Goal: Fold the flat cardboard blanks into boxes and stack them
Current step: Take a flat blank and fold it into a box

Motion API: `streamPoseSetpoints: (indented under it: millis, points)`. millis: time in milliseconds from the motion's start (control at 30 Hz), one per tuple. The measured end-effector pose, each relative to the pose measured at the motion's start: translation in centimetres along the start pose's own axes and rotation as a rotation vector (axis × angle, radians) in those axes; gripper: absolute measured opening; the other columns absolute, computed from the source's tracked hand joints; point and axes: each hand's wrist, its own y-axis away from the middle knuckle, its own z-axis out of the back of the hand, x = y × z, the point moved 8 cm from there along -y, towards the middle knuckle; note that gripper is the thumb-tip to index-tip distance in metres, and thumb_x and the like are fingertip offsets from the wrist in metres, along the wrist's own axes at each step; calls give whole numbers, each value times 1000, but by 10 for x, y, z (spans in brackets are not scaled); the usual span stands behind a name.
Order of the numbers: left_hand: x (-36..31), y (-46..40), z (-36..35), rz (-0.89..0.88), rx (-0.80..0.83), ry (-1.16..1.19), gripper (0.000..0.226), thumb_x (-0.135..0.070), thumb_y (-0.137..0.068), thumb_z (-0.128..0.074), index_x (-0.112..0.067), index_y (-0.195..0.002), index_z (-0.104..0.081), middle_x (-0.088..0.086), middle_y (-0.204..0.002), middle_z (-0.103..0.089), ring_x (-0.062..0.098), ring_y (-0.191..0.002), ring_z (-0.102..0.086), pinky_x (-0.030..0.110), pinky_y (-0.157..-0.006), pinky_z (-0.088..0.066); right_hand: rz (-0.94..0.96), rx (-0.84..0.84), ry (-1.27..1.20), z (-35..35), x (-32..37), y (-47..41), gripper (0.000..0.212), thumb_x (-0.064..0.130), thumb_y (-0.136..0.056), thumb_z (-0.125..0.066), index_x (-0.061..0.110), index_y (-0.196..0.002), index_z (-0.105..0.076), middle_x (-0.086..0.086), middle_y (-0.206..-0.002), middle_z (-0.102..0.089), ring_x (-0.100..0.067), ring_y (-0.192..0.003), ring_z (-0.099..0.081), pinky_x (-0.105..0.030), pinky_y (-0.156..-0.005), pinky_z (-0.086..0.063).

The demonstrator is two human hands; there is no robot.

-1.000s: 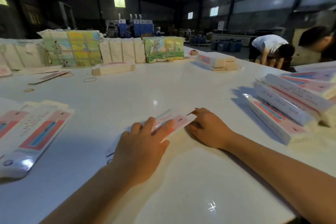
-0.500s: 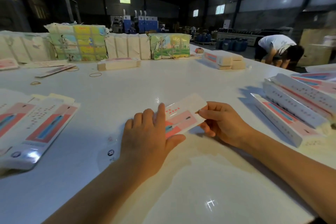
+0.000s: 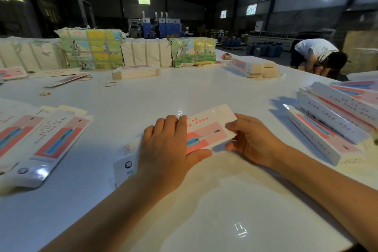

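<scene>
1. Head view: a blank (image 3: 206,129) is held at the middle of the white desk (image 3: 204,200), its far end raised and tilted.
2. The left hand (image 3: 167,149) is laid over the blank's near part, fingers curled over the top and thumb pressed along the lower edge, so the blank is gripped.
3. The right hand (image 3: 251,139) is closed on the blank's right end, with the edge pinched between thumb and fingers.
4. Flat blanks (image 3: 47,139) are spread on the desk to the left, well apart from the hands.
5. Folded boxes (image 3: 331,120) are stacked at the right, near the desk's edge.
6. Wrapped bundles (image 3: 92,49) are lined up along the far side, with rubber bands (image 3: 110,84) lying in front of them.
7. A person (image 3: 315,55) in a white shirt is seen bent over beyond the desk at the right.
</scene>
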Motion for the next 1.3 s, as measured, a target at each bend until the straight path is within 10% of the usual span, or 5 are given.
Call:
streamPoseSetpoints:
  millis: [233,433,567,900,1300]
  points:
    - [-6,2,2,-70,-31,30,86,-73,-75,-24,-8,-119,-60,8,-101,-65,22,-82,-62,29,-66,-43,-191,129,-205,-9,-9,5,43,0,-69,-58,3,-111,-61,-21,-102,-70,-27,-78,-71,-30,-55,-58]
    - [3,1,4,-48,-31,102,93,-77,-73,-19,-9,-126,-54,7,-108,-61,22,-91,-57,30,-71,-40,226,-47,186,2,21,10,65,-5,-77,-66,33,-125,-44,-8,-101,-66,-22,-72,-69,-28,-50,-54]
    - [5,2,1,-4,-31,64,104,-86,-69,-3,-16,-134,-44,2,-117,-54,18,-100,-50,28,-79,-37,488,-176,555,0,40,21,24,3,-78,-70,24,-88,-63,0,-119,-53,-3,-89,-61,-23,-68,-54]
    - [12,5,7,61,-78,-22,101,-78,-68,-3,-13,-134,-44,6,-117,-55,21,-99,-51,27,-77,-36,-136,100,-214,-20,-3,16,22,22,-76,-60,11,-85,-77,-5,-92,-72,-23,-92,-70,-39,-64,-58]
    - [-2,5,6,39,-44,-255,95,-80,-72,-13,-15,-138,-32,2,-124,-48,19,-105,-45,30,-84,-35,18,60,110,-16,0,14,13,10,-64,-67,8,-77,-68,-16,-90,-71,-29,-79,-64,-37,-70,-58]
